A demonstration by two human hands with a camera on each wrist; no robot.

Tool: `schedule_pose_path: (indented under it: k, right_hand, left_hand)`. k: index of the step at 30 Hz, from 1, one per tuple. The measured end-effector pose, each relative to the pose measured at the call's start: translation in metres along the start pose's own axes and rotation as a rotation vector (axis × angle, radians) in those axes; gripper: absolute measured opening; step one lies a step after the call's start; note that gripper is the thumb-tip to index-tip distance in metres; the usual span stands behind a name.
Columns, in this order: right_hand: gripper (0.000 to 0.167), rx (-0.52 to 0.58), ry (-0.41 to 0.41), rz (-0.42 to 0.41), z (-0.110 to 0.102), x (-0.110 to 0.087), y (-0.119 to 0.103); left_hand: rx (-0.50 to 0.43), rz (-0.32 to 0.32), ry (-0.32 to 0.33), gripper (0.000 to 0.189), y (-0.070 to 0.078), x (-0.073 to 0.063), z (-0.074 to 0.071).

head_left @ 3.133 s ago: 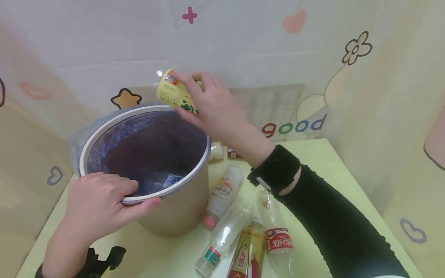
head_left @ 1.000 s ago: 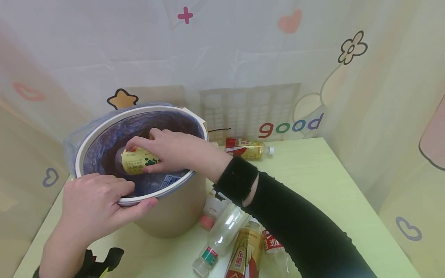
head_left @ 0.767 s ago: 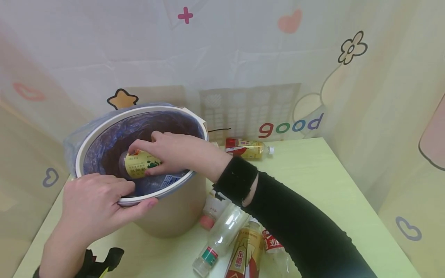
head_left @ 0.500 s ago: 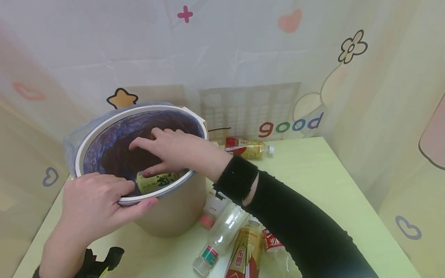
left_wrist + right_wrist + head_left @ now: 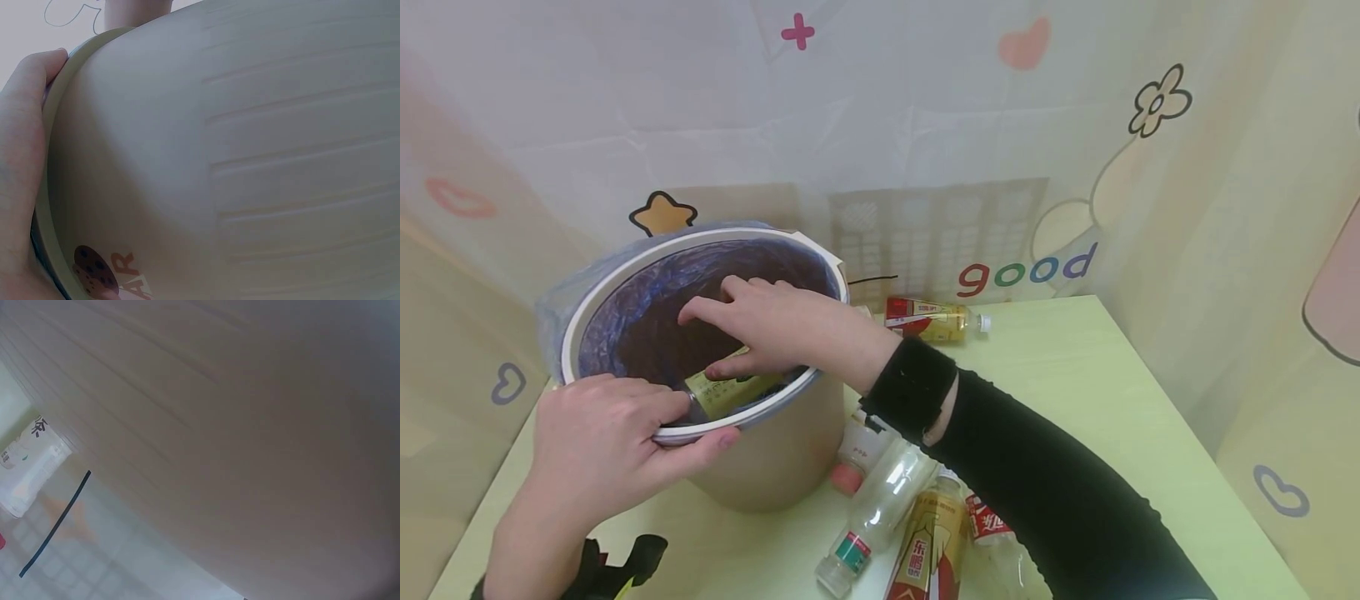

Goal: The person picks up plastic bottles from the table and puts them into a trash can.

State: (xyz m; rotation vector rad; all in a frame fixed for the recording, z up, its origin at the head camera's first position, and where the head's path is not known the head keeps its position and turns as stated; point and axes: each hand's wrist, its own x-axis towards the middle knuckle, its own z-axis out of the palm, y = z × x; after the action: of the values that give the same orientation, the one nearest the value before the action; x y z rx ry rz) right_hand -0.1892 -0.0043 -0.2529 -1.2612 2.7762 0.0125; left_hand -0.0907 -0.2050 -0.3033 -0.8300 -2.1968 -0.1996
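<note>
Left hand [image 5: 606, 437] — grip curled over rim of lined bin [image 5: 775, 471], thumb outside. Right hand [image 5: 767, 325] inside bin mouth — grip relaxed, fingers spread, just above yellow-labelled bottle [image 5: 715, 400] lying in bin (cannot tell whether thumb touches it). On worktop [image 5: 1090, 367], beside bin: clear bottle [image 5: 883, 504] and gold-labelled bottle [image 5: 928, 537], side by side.

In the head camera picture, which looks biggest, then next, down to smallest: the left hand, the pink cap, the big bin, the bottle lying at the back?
1. Bin
2. Left hand
3. Back bottle
4. Pink cap

Being farther away makes that bottle look smaller.
</note>
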Motion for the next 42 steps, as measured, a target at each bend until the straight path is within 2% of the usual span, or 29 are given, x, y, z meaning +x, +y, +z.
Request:
schedule_pose_path:
  k: [4,8,12,19,22,26,30,33,36,38,42]
  right_hand:
    - [0.069,0.004,0.0,-0.004,0.0,0.0,0.0]
    - [0.068,0.011,0.006,-0.016,0.0,0.001,0.0]
    - [0.064,0.022,0.053,-0.057,-0.001,0.001,0.002]
    - [0.056,0.042,0.23,-0.146,-0.005,0.0,0.007]
    - [0.052,0.072,0.312,-0.174,-0.007,-0.004,0.008]
    - [0.048,0.124,0.426,-0.231,-0.01,-0.014,0.014]
    - [0.047,0.172,0.519,-0.265,-0.013,-0.031,0.026]
    - [0.046,0.202,0.593,-0.244,-0.015,-0.046,0.042]
    - [0.045,0.22,0.66,-0.186,-0.014,-0.061,0.066]
    - [0.045,0.233,0.696,-0.142,-0.012,-0.072,0.083]
    - [0.043,0.272,0.735,-0.024,-0.003,-0.095,0.117]
  left_hand:
    - [-0.004,0.012,0.026,0.072,0.0,0.0,0.0]
    - [-0.003,0.011,0.024,0.072,0.0,0.0,0.0]
    - [-0.001,0.015,0.037,0.072,-0.001,0.0,0.001]
    - [0.0,0.013,0.024,0.073,-0.002,0.001,0.002]
    - [-0.005,0.02,0.055,0.072,-0.002,0.001,0.002]
    - [-0.011,0.021,0.063,0.072,-0.002,0.001,0.002]
    - [-0.002,0.006,0.029,0.073,-0.001,-0.001,0.0]
    - [0.001,0.007,0.032,0.072,-0.002,-0.001,-0.001]
    - [-0.004,0.013,0.047,0.072,-0.001,-0.001,0.0]
    - [-0.01,0.017,0.07,0.072,-0.001,0.0,0.001]
    - [-0.006,0.006,0.055,0.072,-0.001,-0.001,0.002]
